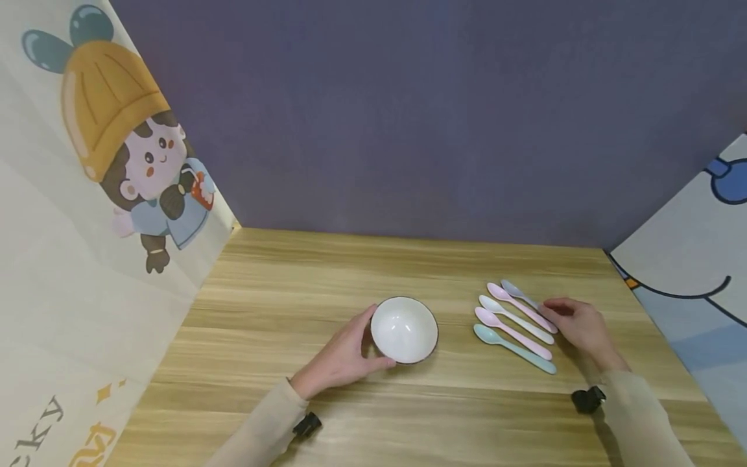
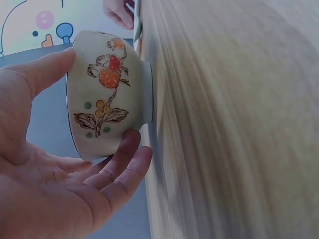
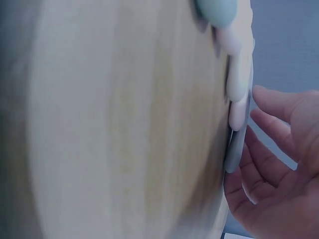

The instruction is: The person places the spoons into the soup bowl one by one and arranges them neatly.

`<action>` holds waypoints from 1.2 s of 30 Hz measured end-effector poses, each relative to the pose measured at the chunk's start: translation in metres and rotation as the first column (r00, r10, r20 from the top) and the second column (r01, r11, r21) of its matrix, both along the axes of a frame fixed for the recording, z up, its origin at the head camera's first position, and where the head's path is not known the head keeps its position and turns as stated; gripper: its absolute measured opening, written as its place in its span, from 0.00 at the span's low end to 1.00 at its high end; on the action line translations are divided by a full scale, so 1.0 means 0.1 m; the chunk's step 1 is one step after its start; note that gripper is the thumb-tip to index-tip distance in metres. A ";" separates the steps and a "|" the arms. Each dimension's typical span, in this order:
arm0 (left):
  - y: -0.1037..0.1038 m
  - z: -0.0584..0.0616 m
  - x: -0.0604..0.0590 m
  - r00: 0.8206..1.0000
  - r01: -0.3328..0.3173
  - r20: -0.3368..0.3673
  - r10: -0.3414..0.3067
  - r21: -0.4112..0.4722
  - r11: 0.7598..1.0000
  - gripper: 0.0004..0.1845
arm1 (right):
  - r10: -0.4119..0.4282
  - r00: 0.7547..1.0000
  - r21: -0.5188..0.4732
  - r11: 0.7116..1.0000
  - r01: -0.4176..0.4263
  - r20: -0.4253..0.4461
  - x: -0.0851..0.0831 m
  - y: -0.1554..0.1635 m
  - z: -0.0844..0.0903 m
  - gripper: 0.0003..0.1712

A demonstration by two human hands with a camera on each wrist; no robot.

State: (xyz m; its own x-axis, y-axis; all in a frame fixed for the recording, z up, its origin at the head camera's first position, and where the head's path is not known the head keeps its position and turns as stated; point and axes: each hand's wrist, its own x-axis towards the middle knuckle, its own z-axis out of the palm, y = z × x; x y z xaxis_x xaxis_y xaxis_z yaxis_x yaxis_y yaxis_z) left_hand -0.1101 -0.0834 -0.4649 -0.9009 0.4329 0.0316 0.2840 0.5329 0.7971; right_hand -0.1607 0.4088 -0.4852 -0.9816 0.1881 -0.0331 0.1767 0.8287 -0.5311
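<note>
A white bowl (image 1: pixel 404 329) with a dark rim stands upright on the table. In the left wrist view, strawberries and leaves decorate the outside of the bowl (image 2: pixel 107 99). My left hand (image 1: pixel 344 357) holds it from the left side, thumb near the front rim, fingers round the far side. To the right, several plastic spoons lie side by side. Farthest back is a grey spoon (image 1: pixel 515 290), whose handle my right hand (image 1: pixel 583 329) pinches; in the right wrist view the fingers partly hide the contact with the grey handle (image 3: pixel 235 157).
Beside the grey spoon lie a pink spoon (image 1: pixel 513 301), a white spoon (image 1: pixel 513 316), another pink spoon (image 1: pixel 510 329) and a mint-green spoon (image 1: pixel 510 346). A dark panel (image 1: pixel 420 130) rises behind the wood-grain table (image 1: pixel 280 279). Cartoon-printed walls (image 1: pixel 70 272) flank both sides.
</note>
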 end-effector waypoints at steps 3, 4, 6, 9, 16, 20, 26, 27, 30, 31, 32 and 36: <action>0.00 0.00 0.00 1.000 0.000 0.010 0.000 0.003 1.000 0.59 | 0.004 1.000 0.000 1.000 -0.004 0.006 -0.01 0.01 -0.01 0.31; 0.00 0.00 0.00 1.000 -0.002 0.014 0.002 0.001 1.000 0.59 | 0.006 1.000 0.001 1.000 -0.006 0.007 -0.01 0.02 -0.01 0.31; 0.00 0.00 0.00 1.000 -0.002 0.014 0.002 -0.002 1.000 0.59 | 0.007 1.000 0.000 1.000 -0.007 0.009 -0.01 0.02 0.00 0.32; -0.01 -0.01 -0.01 1.000 -0.005 0.009 0.005 -0.007 1.000 0.59 | 0.007 1.000 0.005 1.000 -0.007 0.010 -0.02 0.02 0.00 0.32; -0.02 -0.02 -0.01 1.000 0.001 0.000 -0.001 -0.008 1.000 0.59 | 0.015 1.000 0.019 1.000 -0.016 0.005 -0.03 0.04 -0.01 0.32; -0.02 -0.02 -0.01 1.000 0.018 -0.010 -0.018 -0.005 1.000 0.58 | 0.021 1.000 0.035 0.999 -0.021 0.000 -0.05 0.07 -0.02 0.31; -0.02 -0.03 -0.01 1.000 0.026 -0.012 -0.026 0.000 1.000 0.58 | 0.038 0.999 0.042 0.998 -0.039 0.028 -0.05 0.07 -0.02 0.31; -0.02 -0.03 -0.02 1.000 0.027 -0.013 -0.027 0.002 1.000 0.58 | 0.042 0.999 0.044 0.998 -0.044 0.031 -0.05 0.07 -0.01 0.32; -0.02 -0.03 -0.01 1.000 0.027 -0.011 -0.027 0.007 1.000 0.58 | 0.055 0.998 0.056 0.997 -0.057 0.037 -0.06 0.08 -0.02 0.32; -0.02 -0.03 -0.01 1.000 0.027 -0.012 -0.027 0.006 1.000 0.58 | 0.057 0.998 0.060 0.996 -0.059 0.036 -0.06 0.08 -0.02 0.32; -0.02 -0.03 -0.01 1.000 0.027 -0.011 -0.027 0.007 1.000 0.58 | 0.060 0.998 0.064 0.996 -0.063 0.034 -0.06 0.08 -0.02 0.31; -0.02 -0.02 -0.01 1.000 0.029 -0.014 -0.028 0.013 1.000 0.58 | 0.080 0.997 0.077 0.994 -0.081 0.024 -0.08 0.11 -0.04 0.31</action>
